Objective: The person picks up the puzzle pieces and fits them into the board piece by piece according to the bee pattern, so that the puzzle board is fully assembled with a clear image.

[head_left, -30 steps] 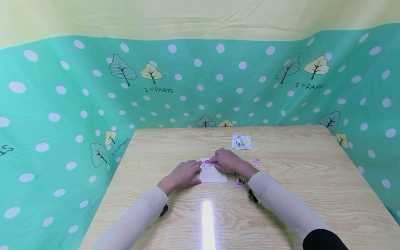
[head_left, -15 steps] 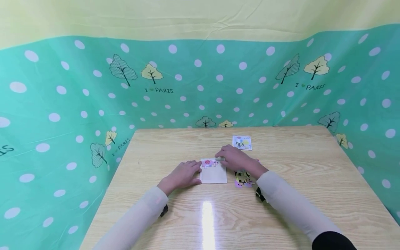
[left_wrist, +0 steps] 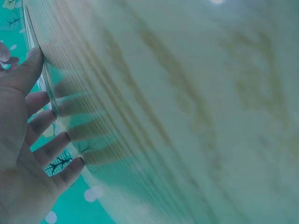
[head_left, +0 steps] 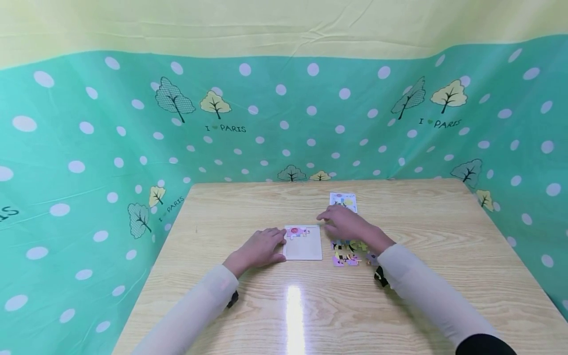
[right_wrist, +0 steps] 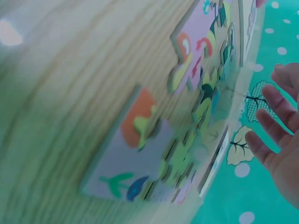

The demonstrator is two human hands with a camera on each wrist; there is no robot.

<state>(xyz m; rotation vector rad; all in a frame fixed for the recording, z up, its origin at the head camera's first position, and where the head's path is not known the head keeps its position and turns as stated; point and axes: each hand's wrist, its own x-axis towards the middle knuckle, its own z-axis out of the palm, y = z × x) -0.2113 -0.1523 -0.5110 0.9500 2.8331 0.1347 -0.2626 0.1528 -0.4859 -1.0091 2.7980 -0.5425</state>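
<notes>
A white puzzle tray (head_left: 303,250) lies flat on the table, with joined pink jigsaw pieces (head_left: 296,231) along its far left edge. My left hand (head_left: 262,248) rests at the tray's left side, fingers extended and thumb by the near corner. In the left wrist view, the fingers (left_wrist: 44,123) are spread and straight at the tabletop. Just past the tray's far right corner, my right hand (head_left: 345,223) hovers with relaxed fingers, partly over loose jigsaw pieces (head_left: 346,259). The right wrist view shows nothing between its fingers (right_wrist: 275,126), with colourful pieces (right_wrist: 135,149) below on the wood.
Behind the right hand lies a square picture card (head_left: 343,198), partly covered by that hand. The wooden table (head_left: 222,207) is bordered by a green dotted curtain (head_left: 266,108) at the back and sides. A bright light reflection falls on the table in front of the tray.
My right hand has left the pieces on the tray and moved right, past its far corner, uncovering the top row and more loose pieces. The left hand has stayed in place.
</notes>
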